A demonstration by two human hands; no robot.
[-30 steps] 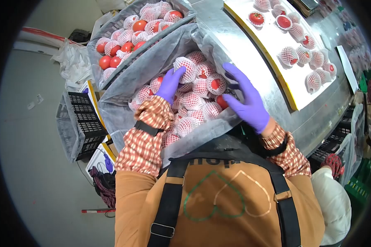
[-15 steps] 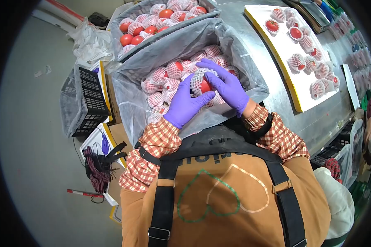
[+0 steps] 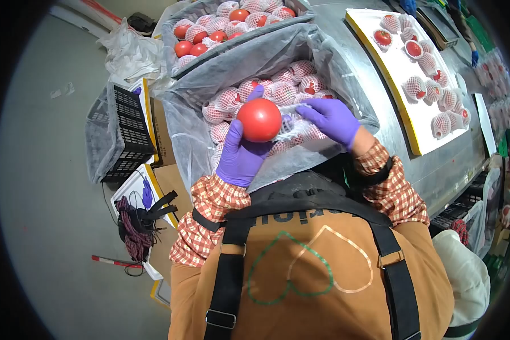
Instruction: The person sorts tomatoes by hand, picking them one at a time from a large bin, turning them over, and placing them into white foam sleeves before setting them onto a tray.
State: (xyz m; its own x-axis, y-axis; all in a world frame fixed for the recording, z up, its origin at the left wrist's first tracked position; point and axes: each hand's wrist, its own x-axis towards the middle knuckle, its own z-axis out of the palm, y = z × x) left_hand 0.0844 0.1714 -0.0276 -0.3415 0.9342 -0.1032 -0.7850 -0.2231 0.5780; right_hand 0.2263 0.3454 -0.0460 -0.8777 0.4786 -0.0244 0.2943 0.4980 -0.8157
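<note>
A bare red tomato (image 3: 259, 120) rests in my left hand (image 3: 241, 156), its gloved fingers wrapped round it from the left and below. Just right of it, my right hand (image 3: 333, 120) pinches a white foam net sleeve (image 3: 292, 129), which stretches off the tomato's right side. Both hands wear purple gloves. Beneath them stands a crate lined with a grey plastic bag (image 3: 190, 130), holding many net-wrapped tomatoes (image 3: 283, 92).
Behind it, another lined crate (image 3: 178, 62) holds bare and netted tomatoes. On the metal table (image 3: 388, 139) at right lies a white tray (image 3: 399, 90) with netted tomatoes. A black crate (image 3: 131, 133) stands at left. Co-workers' gloved hands (image 3: 474, 58) show at upper right.
The tomato was inside its net between both hands; now it is bare in my left hand. My right hand has moved right, pulling the net away.
</note>
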